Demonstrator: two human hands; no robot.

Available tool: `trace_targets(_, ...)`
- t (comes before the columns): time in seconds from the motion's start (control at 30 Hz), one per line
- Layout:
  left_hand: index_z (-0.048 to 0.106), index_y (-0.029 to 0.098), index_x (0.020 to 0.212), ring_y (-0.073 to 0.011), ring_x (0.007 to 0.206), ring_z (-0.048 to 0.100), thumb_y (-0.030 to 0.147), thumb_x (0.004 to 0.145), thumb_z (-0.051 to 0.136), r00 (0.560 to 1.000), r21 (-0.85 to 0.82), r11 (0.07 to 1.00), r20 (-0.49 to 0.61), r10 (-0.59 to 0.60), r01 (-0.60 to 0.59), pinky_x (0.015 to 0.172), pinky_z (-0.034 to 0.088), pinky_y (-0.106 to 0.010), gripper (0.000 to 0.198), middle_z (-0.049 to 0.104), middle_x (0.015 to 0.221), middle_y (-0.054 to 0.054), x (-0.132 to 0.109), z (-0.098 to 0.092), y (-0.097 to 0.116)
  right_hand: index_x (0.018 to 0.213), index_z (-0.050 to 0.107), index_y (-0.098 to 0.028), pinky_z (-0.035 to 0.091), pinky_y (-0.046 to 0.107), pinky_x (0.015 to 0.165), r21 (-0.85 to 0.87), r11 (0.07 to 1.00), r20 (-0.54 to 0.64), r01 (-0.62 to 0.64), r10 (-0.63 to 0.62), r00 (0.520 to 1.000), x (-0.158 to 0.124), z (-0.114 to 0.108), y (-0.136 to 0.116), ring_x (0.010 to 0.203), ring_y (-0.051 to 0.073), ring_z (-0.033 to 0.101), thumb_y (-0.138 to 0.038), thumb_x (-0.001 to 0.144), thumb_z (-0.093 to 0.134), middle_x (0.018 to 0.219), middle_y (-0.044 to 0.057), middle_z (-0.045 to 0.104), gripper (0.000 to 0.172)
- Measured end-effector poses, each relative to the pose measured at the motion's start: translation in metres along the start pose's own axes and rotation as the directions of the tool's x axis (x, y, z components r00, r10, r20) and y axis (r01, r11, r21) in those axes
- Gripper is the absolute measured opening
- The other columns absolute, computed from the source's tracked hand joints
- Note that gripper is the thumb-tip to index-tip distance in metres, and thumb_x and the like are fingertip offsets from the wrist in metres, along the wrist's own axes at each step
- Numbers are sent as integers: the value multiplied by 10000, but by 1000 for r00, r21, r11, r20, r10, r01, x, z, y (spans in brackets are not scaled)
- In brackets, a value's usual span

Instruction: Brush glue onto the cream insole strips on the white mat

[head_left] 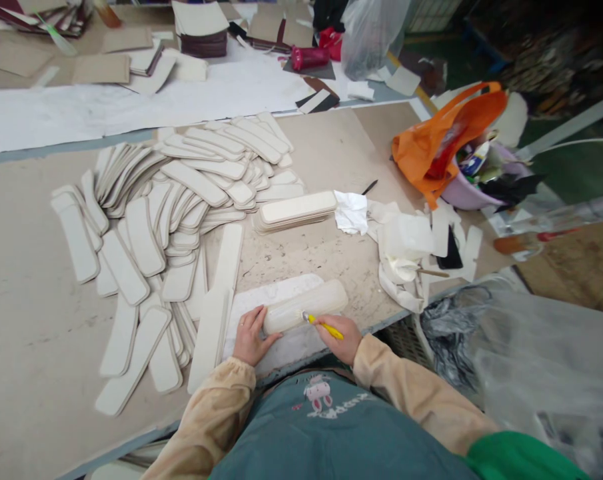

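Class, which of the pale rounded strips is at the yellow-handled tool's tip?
The strip touched by the left hand; the yellow-handled tool, in the right hand, meets only this one. The others lie apart from both hands.

1 yellow tool (333, 331), 1 orange bag (421, 159) and 1 lilac basin (467, 193) show.

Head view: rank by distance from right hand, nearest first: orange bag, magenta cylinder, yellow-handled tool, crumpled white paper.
From the right hand:
1. Yellow-handled tool: in its grip.
2. Crumpled white paper: straight ahead.
3. Orange bag: farther ahead, to the right.
4. Magenta cylinder: farthest, ahead and slightly left.
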State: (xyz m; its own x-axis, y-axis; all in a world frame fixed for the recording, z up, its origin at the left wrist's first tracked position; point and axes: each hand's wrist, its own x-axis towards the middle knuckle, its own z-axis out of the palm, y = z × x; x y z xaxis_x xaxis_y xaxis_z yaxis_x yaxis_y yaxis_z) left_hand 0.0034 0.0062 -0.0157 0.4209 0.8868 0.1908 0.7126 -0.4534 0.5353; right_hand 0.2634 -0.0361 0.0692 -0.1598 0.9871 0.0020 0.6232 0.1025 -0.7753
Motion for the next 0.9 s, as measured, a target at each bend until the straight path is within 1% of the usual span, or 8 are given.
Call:
trace_targets(0.13,405,175,1278,-276,1087,472,487,690,652,1000,11,1000,-15,18,-18,925,411,-448,710,510,1204,-137,0,2,-2,944,611,-196,476,263,738,-189,982,-119,6,-29,992,-15,-38,13,797,148,622,-210,851,479,879,35,674,163)
trace_targets(0.27,408,178,1276,-279,1081,480,476,691,655,999,17,999,-27,35,-35,921,414,-451,702,513,1204,-138,1,1,-3,982,603,-169,465,290,745,-432,902,-148,-19,-50,988,-18,-61,19,811,172,610,-213,865,460,877,68,665,191)
trace_targets(0.33,407,179,1275,-276,1078,483,472,690,657,999,20,999,-30,39,-39,918,416,-449,700,516,1201,-138,1,1,-3,972,611,-166,456,296,716,-529,848,-135,-32,-46,990,-15,-59,21,787,181,601,-217,866,450,836,75,659,199)
trace_targets(0.43,400,183,1277,-273,1072,486,470,688,661,998,25,999,-37,45,-44,908,423,-449,706,518,1194,-137,1,1,-2,928,628,-167,432,291,647,-612,791,-58,16,-65,996,-8,-41,17,736,186,578,-202,842,459,744,74,636,193)
trace_targets(0.57,410,171,1265,-271,1072,483,467,688,663,998,43,998,-31,49,-48,910,424,-443,696,520,1189,-142,3,1,-1,922,632,-166,415,277,635,-550,815,60,183,-180,982,-6,-19,3,693,167,554,-190,823,468,687,56,613,193)
trace_targets(0.67,416,164,1257,-271,1065,483,480,682,663,999,49,998,-19,43,-42,907,426,-440,701,523,1180,-142,4,0,-1,950,623,-167,415,268,662,-511,843,19,170,-186,982,-9,-24,-1,703,156,553,-193,838,455,711,49,620,203)
trace_targets(0.8,412,163,1261,-268,1075,476,474,688,661,999,42,998,-23,37,-36,919,419,-435,698,519,1184,-138,2,0,-1,899,632,-164,397,273,625,-628,778,-83,34,-110,991,-15,-41,10,689,165,554,-185,825,467,687,52,612,182)
trace_targets(0.9,407,172,1265,-268,1077,476,468,690,662,999,37,998,-28,42,-41,921,416,-437,696,517,1189,-134,2,1,-2,826,635,-166,382,284,575,-656,749,-13,92,-133,991,-15,-35,11,641,173,542,-182,798,474,638,52,595,165)
